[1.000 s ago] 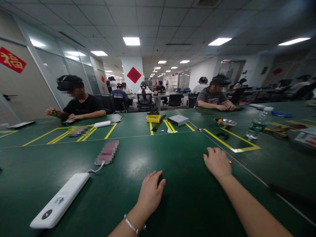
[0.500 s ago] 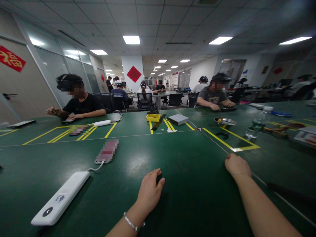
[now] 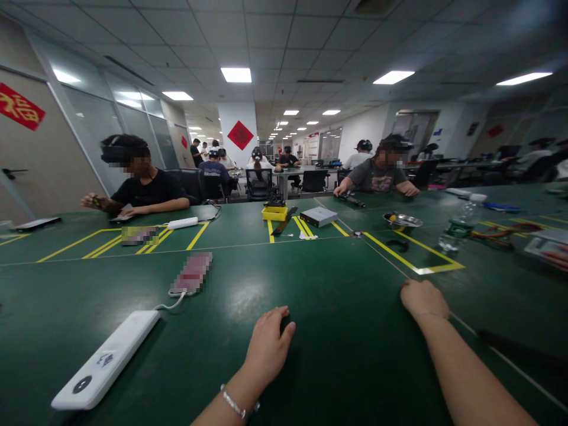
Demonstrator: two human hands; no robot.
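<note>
My left hand (image 3: 269, 343) rests on the green table (image 3: 328, 307), its thumb apart from the slightly bent fingers and nothing in it. A silver bracelet circles that wrist. Farther right, my right hand (image 3: 425, 299) lies on the table with its fingers curled in like a loose fist; no object shows in it. To the left of my left hand are a white power bank (image 3: 109, 361) and a blurred-out phone (image 3: 191, 274), joined by a short white cable (image 3: 171, 306). Both stand apart from my hands.
Yellow tape (image 3: 439, 269) marks areas beyond my right hand, near a metal bowl (image 3: 403, 220) and a plastic bottle (image 3: 461, 222). A yellow bin (image 3: 274, 213) and a grey box (image 3: 318, 216) stand farther back. Two people sit across the table.
My hands stay nearly still while the view shifts slightly. The person at the far right has spread their hands apart, and a dark object now shows beside one of them.
</note>
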